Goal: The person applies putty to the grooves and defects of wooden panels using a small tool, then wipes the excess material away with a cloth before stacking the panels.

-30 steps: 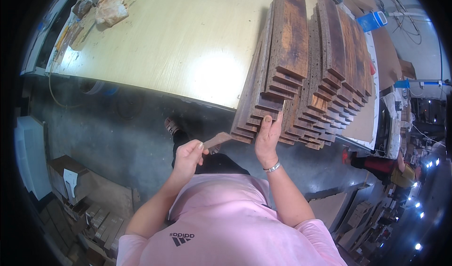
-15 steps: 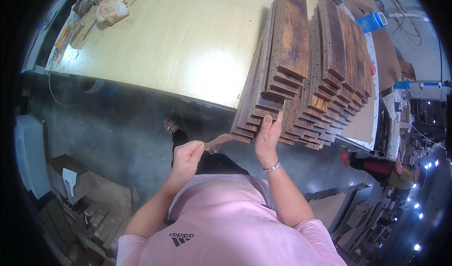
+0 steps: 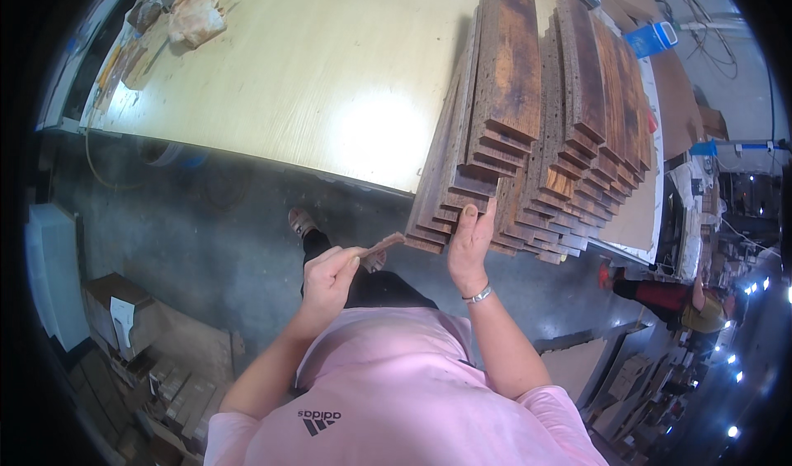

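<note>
My left hand [image 3: 330, 278] is closed, pinching a thin, slightly curved brown strip [image 3: 382, 244] between thumb and fingers. The strip's far tip is at the near left corner of a stack of dark wood planks [image 3: 509, 95]; whether it touches is hard to tell. My right hand [image 3: 470, 247] grips the near end of a wood plank [image 3: 470, 199] in that stack. Its thumb lies on the plank's end and the other fingers run along the right side, partly hidden. The planks are piled in stepped layers, their near ends sticking out over the table edge.
The pale table [image 3: 313, 78] spreads to the left of the planks. Crumpled brown paper [image 3: 196, 21] lies at its far left. A blue container [image 3: 652, 39] stands beyond the planks. Cardboard boxes [image 3: 124, 305] are at the lower left, and another person [image 3: 701, 309] is at the right.
The brown strip has shifted and tilted very slightly in my left hand at the planks' corner. My right hand stays on the plank end.
</note>
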A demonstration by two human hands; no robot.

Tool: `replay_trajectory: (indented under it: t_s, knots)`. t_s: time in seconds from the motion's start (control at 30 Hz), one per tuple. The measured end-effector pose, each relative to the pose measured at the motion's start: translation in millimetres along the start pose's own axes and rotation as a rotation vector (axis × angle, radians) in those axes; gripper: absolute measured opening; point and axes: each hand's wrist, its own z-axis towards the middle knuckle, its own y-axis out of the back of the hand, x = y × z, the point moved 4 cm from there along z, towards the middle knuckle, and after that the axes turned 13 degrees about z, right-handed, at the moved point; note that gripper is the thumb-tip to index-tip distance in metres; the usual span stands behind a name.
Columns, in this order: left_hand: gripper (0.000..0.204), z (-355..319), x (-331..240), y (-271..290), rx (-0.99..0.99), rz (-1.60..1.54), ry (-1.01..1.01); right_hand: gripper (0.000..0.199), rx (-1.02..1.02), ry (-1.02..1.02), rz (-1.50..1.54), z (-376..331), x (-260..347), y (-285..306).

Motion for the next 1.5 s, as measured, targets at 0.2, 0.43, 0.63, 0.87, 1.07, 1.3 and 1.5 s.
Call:
replay_trajectory:
  t_s: [0.2, 0.43, 0.63, 0.87, 1.07, 1.3, 1.5]
  knots:
    - [0.023, -1, -5, 4, 0.022, -0.022, -0.054, 0.073, -0.006, -0.062, -0.021, -2, 1, 1]
    - [0.029, -3, 2, -2, -0.012, -0.027, -0.080, 0.072, 0.014, -0.046, -0.022, -3, -5, 2]
    - [0.030, -5, 5, -1, -0.019, -0.024, -0.076, 0.072, 0.017, -0.027, 0.007, -1, 3, 1]
    - [0.031, -6, 9, 1, -0.022, -0.034, -0.059, 0.072, 0.008, -0.044, -0.022, -4, -9, 2]
    - [0.027, -3, 5, 2, 0.006, -0.008, -0.071, 0.071, 0.008, -0.035, -0.045, -3, -8, 2]
    - [0.019, -1, 7, 1, 0.090, -0.157, 0.120, 0.071, 0.003, -0.029, -0.044, -3, -5, 1]
    - [0.023, -4, 22, -13, 0.195, -0.419, 0.393, 0.072, -0.002, -0.020, -0.026, -3, -7, 2]
